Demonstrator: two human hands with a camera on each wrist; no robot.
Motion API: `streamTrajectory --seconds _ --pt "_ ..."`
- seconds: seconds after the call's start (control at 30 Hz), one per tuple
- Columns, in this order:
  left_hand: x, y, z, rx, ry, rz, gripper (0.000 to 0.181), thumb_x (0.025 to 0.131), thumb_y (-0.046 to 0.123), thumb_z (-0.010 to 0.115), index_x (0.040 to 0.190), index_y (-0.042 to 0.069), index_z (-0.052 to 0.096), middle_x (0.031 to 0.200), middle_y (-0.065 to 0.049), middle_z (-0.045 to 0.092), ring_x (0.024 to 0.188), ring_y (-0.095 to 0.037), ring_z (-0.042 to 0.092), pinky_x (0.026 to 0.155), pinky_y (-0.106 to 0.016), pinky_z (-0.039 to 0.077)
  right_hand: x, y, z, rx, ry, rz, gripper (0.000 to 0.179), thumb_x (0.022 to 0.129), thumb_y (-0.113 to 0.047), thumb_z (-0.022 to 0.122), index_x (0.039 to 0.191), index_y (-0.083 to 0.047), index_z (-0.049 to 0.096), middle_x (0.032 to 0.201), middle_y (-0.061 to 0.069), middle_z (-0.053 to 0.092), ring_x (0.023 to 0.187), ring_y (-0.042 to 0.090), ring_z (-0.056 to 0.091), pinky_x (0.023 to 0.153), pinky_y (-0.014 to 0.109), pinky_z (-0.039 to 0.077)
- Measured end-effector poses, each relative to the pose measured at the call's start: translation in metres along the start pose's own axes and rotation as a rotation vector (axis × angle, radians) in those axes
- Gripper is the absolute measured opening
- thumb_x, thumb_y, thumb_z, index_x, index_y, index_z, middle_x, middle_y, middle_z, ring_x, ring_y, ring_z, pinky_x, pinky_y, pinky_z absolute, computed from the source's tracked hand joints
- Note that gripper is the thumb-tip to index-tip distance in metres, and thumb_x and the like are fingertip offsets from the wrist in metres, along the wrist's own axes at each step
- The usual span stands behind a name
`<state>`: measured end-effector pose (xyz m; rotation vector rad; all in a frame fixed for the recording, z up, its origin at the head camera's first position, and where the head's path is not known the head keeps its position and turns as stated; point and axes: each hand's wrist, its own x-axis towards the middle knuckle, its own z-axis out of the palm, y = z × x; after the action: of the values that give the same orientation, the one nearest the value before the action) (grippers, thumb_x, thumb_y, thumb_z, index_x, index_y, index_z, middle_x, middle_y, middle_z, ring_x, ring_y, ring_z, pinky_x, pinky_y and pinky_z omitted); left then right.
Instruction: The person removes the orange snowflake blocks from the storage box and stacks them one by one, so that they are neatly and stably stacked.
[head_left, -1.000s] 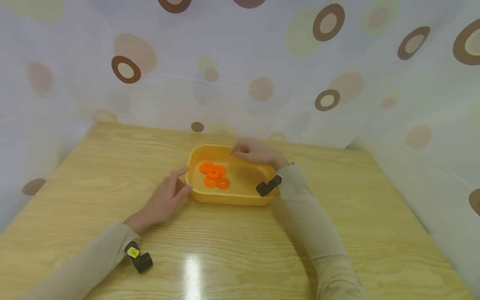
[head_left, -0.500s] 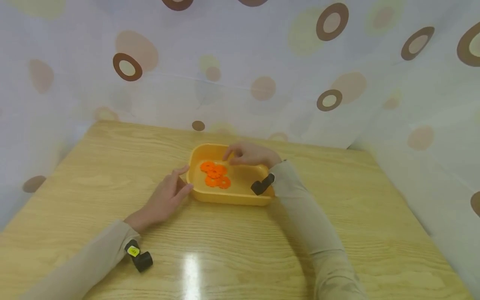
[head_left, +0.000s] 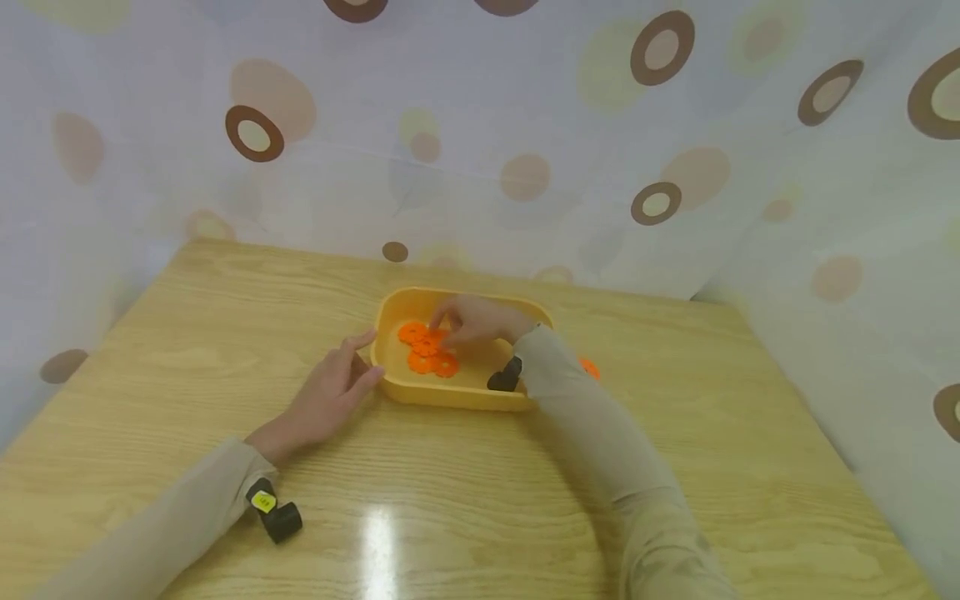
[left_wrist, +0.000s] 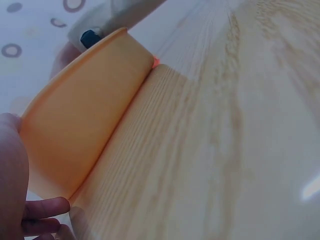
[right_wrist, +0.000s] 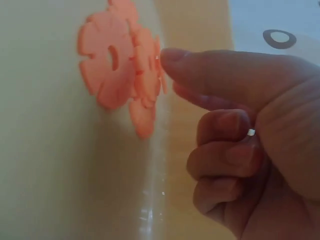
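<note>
A shallow yellow plastic basin [head_left: 457,396] sits on the table, holding several orange notched snowflake building discs [head_left: 422,362] at its left end. My left hand [head_left: 330,396] rests at the basin's left end, forefinger and thumb spread along the rim. In the left wrist view, its other fingers [left_wrist: 47,207] lie low beside the basin wall. My right hand [head_left: 480,321] reaches inside, with thumb and forefinger at the upper right disc. The right wrist view has the thumb tip [right_wrist: 172,57] against the discs' edge; the forefinger tip is hidden, so a firm pinch cannot be confirmed.
Another orange disc [head_left: 590,368] lies on the table right of the basin, partly hidden by the right sleeve [head_left: 570,392]. A patterned white cloth [head_left: 465,150] hangs behind the wooden table [head_left: 465,500]. Black cameras are strapped to both wrists.
My right hand has moved left and down from the basin's far rim to the discs. The disc on the table has come out from behind the sleeve. My left hand stays put.
</note>
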<state>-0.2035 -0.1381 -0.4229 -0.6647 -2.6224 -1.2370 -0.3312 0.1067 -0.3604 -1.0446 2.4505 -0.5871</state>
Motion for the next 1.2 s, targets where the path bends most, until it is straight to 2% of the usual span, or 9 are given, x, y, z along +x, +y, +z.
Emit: streamTrajectory --seconds 0.17,0.43,0.87,1.03,1.1,1.2 --pt "-0.001 0.000 0.001 -0.007 -0.006 -0.003 0.053 0.101 0.027 0.050 0.144 0.003 0.033 0.093 -0.009 0.059 0.084 -0.019 0.053 0.081 -0.039 0.043 0.002 0.001 0.005 -0.017 0.057 0.009 0.031 0.082 -0.014 0.075 0.109 -0.002 0.065 0.071 0.001 0.051 0.063 0.012 0.044 0.060 0.022 0.037" --pt "-0.001 0.001 0.000 -0.001 -0.009 -0.016 0.052 0.101 0.027 0.049 0.144 0.004 0.033 0.092 -0.009 0.058 0.085 -0.019 0.052 0.081 -0.038 0.042 0.002 0.000 0.011 -0.069 0.063 0.027 0.038 0.081 -0.020 0.077 0.112 -0.003 0.064 0.086 0.005 0.057 0.076 0.016 0.046 0.072 0.024 0.039" --pt "-0.001 0.002 0.002 0.003 0.003 -0.012 0.050 0.100 0.024 0.049 0.143 0.004 0.035 0.090 -0.009 0.058 0.084 -0.020 0.051 0.080 -0.038 0.041 0.002 0.001 0.013 -0.081 0.040 0.019 0.041 0.082 -0.020 0.076 0.115 -0.001 0.062 0.082 0.006 0.054 0.075 0.016 0.048 0.073 0.024 0.039" --pt "-0.001 0.003 0.001 0.009 -0.003 -0.024 0.050 0.101 0.024 0.049 0.144 0.004 0.035 0.093 -0.009 0.060 0.086 -0.021 0.053 0.080 -0.039 0.042 0.001 -0.001 0.013 -0.059 0.022 0.057 0.044 0.083 -0.023 0.075 0.119 -0.002 0.061 0.097 0.007 0.060 0.084 0.016 0.049 0.077 0.023 0.040" --pt "-0.001 0.002 0.001 0.012 -0.004 -0.026 0.051 0.101 0.025 0.049 0.144 0.004 0.034 0.093 -0.009 0.061 0.087 -0.021 0.054 0.081 -0.039 0.043 0.002 -0.001 0.013 -0.037 0.013 0.061 0.044 0.083 -0.022 0.074 0.120 -0.001 0.061 0.098 0.005 0.060 0.084 0.016 0.048 0.077 0.022 0.040" --pt "0.000 0.001 0.001 0.012 -0.005 -0.019 0.052 0.101 0.025 0.048 0.145 0.002 0.033 0.094 -0.010 0.060 0.087 -0.022 0.054 0.081 -0.040 0.043 0.003 0.000 0.013 -0.012 0.004 0.049 0.044 0.084 -0.019 0.073 0.121 0.000 0.061 0.090 0.005 0.057 0.080 0.015 0.047 0.075 0.021 0.039"
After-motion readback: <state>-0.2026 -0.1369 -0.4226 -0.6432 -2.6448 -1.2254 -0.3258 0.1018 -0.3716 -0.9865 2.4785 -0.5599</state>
